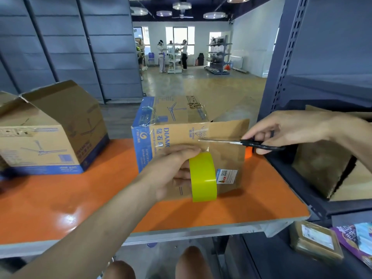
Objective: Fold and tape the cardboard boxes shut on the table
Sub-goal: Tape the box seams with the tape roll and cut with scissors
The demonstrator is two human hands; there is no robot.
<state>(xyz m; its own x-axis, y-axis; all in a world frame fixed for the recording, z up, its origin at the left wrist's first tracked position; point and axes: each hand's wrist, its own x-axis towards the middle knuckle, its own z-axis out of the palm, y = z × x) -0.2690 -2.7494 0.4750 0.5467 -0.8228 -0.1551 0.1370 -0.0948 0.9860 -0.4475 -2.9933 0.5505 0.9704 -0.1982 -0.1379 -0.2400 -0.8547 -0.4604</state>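
Note:
A brown and blue cardboard box (pixel 181 121) stands in the middle of the orange table (pixel 60 202), with clear tape across its top and near face. My left hand (pixel 173 172) grips a yellow-green tape roll (pixel 203 177) against the box's near side. My right hand (pixel 285 129) holds black-handled scissors (pixel 241 142), whose blades point left at the stretched tape just above the roll. A second box (pixel 48 129) stands at the left with its top flaps up.
A dark metal shelf rack (pixel 281 81) rises at the right, with flat cardboard (pixel 326 164) on its shelf. A taped parcel (pixel 317 241) and a colourful packet (pixel 358 238) lie lower right. People stand far back in the room.

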